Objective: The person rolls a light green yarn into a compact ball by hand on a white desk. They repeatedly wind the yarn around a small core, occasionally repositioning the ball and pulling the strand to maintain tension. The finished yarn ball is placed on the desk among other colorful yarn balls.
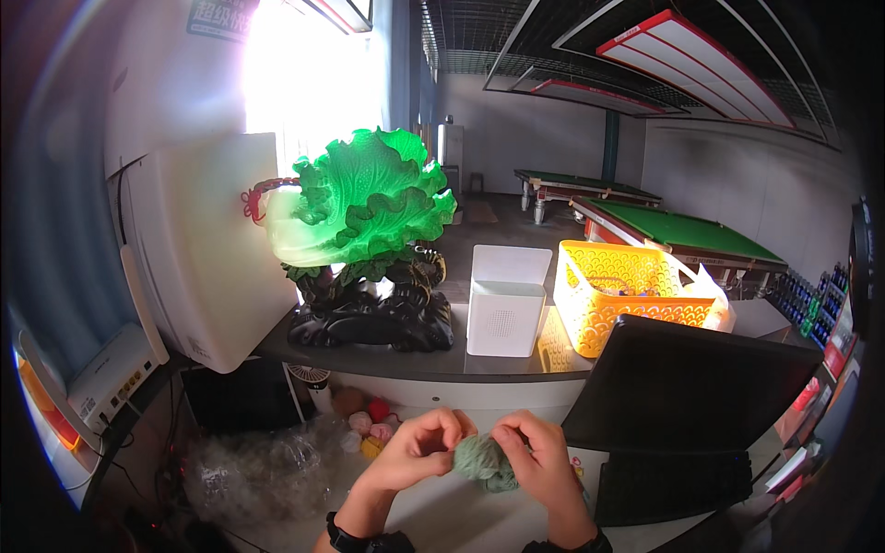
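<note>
Between the two hands, above the white desktop, is a green ball of yarn (478,457) with a looser green bunch below it. My left hand (429,446) touches the ball's left side with thumb and fingers bent inward. At the right side, my right hand (532,446) has its thumb and fingertips on the yarn. The hidden fingertips leave it unclear how firmly each hand grips. Small yarn balls in pink (381,432), red (378,410) and yellow (372,447) lie beyond my left hand.
Crumpled clear plastic (276,470) lies at left. A black laptop (691,380) stands at right. On the raised counter (415,363) are a green cabbage sculpture (359,200), a white speaker-like box (505,318) and a yellow plastic basket (622,304). A small fan (312,383) stands below the counter.
</note>
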Available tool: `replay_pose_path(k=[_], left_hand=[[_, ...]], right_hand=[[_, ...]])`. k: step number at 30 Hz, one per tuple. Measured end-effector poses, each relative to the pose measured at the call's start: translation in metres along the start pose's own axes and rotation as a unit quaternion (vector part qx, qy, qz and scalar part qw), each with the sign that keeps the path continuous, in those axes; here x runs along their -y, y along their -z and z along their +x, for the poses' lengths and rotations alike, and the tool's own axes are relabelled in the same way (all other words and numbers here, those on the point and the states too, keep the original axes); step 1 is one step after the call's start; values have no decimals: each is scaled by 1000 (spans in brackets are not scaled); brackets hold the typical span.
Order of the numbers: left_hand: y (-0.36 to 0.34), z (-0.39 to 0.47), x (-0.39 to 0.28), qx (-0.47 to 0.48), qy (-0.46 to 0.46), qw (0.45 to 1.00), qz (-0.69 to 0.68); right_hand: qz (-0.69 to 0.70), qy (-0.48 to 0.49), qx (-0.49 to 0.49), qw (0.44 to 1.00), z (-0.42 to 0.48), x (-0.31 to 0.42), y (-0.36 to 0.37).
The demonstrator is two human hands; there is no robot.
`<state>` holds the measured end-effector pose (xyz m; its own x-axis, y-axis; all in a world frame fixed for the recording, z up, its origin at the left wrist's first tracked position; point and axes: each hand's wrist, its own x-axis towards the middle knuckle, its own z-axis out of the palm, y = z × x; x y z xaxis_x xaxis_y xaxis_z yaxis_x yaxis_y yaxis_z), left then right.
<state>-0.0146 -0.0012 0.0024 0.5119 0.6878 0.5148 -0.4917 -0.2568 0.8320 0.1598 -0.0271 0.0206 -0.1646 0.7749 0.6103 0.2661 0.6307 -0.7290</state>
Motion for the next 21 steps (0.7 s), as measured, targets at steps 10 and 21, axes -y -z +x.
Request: replay_pose_path(k=[10, 21], left_hand=[[4, 3, 5, -131, -39, 983, 121], [7, -4, -8, -68, -64, 973, -212]], right_hand=[[-24, 62, 134, 989, -5, 3, -4], [-130, 63, 145, 979, -2, -17, -9]])
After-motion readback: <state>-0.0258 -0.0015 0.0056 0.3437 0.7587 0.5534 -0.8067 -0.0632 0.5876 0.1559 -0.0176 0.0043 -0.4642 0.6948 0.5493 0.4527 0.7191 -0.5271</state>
